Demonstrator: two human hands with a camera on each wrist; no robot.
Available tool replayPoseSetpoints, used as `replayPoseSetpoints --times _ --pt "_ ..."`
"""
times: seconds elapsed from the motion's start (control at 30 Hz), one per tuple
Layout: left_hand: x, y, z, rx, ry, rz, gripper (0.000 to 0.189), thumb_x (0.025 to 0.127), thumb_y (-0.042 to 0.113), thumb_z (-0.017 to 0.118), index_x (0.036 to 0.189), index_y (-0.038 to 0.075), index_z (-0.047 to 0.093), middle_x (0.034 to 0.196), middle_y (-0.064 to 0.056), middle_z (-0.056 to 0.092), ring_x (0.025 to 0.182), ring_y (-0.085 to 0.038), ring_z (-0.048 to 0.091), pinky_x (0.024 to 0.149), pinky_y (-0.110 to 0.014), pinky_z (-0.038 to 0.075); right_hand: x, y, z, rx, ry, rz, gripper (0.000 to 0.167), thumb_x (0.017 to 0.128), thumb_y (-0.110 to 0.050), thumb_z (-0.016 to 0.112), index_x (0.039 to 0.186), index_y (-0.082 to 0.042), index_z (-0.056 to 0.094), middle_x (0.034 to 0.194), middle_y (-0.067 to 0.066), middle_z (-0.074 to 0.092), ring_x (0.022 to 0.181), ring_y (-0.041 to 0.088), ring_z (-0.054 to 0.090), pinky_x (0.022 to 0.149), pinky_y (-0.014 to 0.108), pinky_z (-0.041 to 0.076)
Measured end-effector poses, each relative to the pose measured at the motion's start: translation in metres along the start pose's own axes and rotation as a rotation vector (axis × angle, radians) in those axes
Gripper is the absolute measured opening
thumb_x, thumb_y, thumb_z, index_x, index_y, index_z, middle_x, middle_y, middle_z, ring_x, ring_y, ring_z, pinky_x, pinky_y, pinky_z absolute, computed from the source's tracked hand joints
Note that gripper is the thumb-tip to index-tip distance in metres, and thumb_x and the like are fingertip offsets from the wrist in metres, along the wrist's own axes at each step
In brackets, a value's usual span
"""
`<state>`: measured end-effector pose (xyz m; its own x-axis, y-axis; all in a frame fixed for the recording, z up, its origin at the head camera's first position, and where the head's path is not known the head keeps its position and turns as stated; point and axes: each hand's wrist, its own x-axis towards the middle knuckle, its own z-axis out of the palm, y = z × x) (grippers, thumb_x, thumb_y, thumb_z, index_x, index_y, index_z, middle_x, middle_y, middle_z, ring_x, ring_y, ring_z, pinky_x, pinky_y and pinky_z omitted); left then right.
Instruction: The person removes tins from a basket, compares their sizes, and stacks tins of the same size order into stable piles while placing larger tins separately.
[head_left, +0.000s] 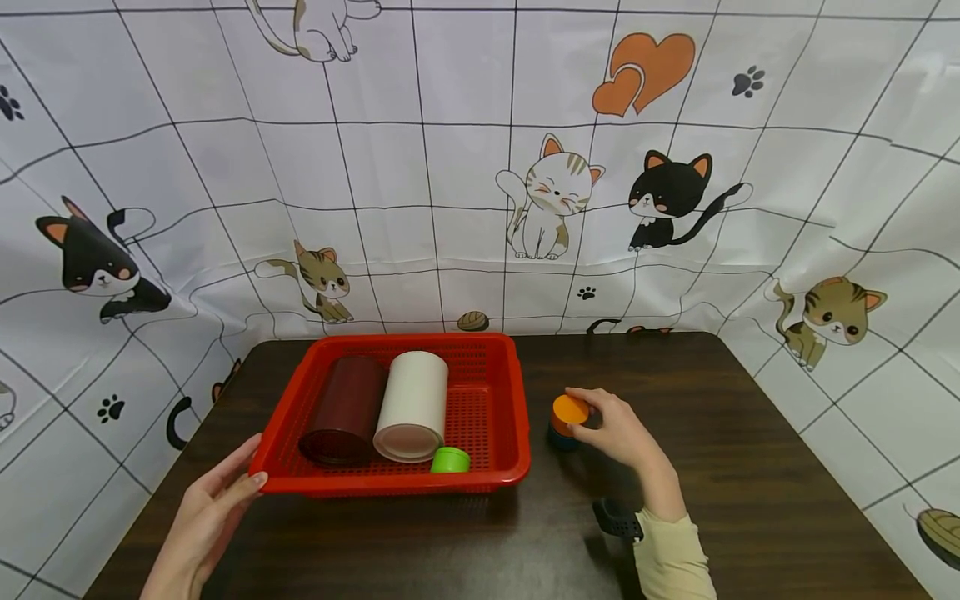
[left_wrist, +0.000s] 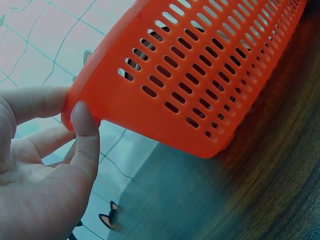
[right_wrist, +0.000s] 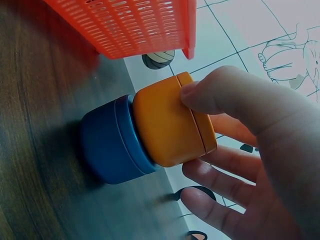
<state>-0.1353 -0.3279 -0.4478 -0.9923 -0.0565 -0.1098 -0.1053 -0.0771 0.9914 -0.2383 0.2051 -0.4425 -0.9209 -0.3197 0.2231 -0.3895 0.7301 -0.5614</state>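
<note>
My left hand (head_left: 206,512) grips the near left corner of a red plastic basket (head_left: 390,483), thumb on the outside of the rim in the left wrist view. Inside the basket lie a dark maroon cylinder (head_left: 348,408), a white cylinder (head_left: 414,400) and a small green lidded jar (head_left: 451,460). To the right of the basket, my right hand (head_left: 626,429) pinches a small orange lidded jar (right_wrist: 167,122) between thumb and fingers. The orange jar sits on top of a dark blue lidded jar (right_wrist: 112,142), which stands on the table.
The dark brown wooden table (head_left: 735,467) carries the basket and jars. A white curtain (head_left: 465,167) with cat drawings and grid lines hangs behind and at both sides. A black band (head_left: 617,518) is on the right wrist.
</note>
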Motion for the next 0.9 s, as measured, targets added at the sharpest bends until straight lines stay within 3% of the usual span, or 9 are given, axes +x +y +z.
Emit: replayPoseSetpoints --times 0.47,0.67,0.9 --pt "0.001 0.001 0.000 0.006 -0.004 -0.012 0.070 0.100 0.010 0.057 0.157 0.003 0.018 0.117 0.035 0.055 0.105 0.011 0.060 0.084 -0.013 0.053 -0.002 0.001 -0.002 0.008 0.023 -0.035 0.060 0.085 -0.017 0.075 0.139 -0.004 0.054 0.124 0.015 0.062 0.097 0.023 0.056 0.084 0.038 0.052" --pt "-0.001 0.000 0.000 0.012 -0.005 -0.021 0.071 0.100 0.011 0.057 0.157 0.004 0.016 0.116 0.036 0.054 0.105 0.011 0.060 0.084 -0.013 0.053 0.000 0.001 -0.006 0.013 0.026 -0.021 0.062 0.086 -0.020 0.075 0.142 -0.009 0.052 0.136 0.018 0.055 0.113 0.033 0.055 0.096 0.052 0.050" --pt "-0.002 0.000 0.000 0.017 0.003 -0.028 0.071 0.100 0.012 0.058 0.157 0.005 0.017 0.117 0.036 0.054 0.105 0.012 0.059 0.084 -0.014 0.053 0.011 -0.009 -0.015 0.006 0.062 -0.084 0.059 0.086 -0.018 0.073 0.141 -0.011 0.052 0.142 0.016 0.050 0.127 0.038 0.044 0.104 0.061 0.039"
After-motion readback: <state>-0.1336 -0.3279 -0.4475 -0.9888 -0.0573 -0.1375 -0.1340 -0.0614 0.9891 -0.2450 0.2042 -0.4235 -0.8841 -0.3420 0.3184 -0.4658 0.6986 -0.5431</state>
